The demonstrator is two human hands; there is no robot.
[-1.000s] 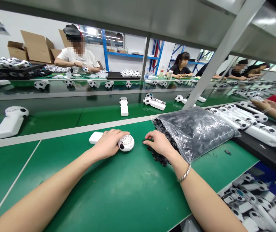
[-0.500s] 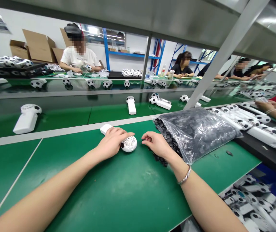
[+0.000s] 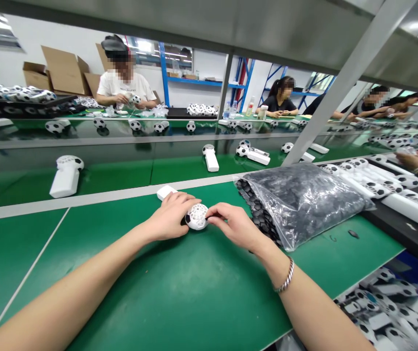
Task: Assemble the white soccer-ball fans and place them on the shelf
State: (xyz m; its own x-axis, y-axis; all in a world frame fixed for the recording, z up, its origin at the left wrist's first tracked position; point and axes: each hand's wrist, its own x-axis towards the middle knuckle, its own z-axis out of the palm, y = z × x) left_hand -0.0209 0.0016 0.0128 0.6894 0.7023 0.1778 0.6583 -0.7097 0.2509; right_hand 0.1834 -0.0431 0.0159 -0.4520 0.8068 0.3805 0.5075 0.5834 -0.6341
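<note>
A white handheld fan with a soccer-ball head (image 3: 197, 217) lies on the green bench, its white handle (image 3: 166, 192) pointing away from me. My left hand (image 3: 171, 214) is wrapped over it where head and handle meet, covering that part. With finger and thumb pinched, my right hand (image 3: 229, 222) holds a small black piece (image 3: 208, 218) against the right side of the ball head. Just beyond that hand, a clear plastic bag (image 3: 304, 204) spills many black pieces (image 3: 258, 209) from its open end.
Soccer-ball fans (image 3: 66, 175) ride on the green conveyor (image 3: 128, 170) beyond the bench. A black tray (image 3: 402, 229) of fans stands at right, with a bin of more fans (image 3: 388, 307) below. A slanted metal post (image 3: 340, 92) rises behind the bag. Co-workers sit across the line.
My right hand has moved left from the bag's mouth to the ball head. My left hand keeps its hold on the fan. Fans on the conveyor have shifted right in view.
</note>
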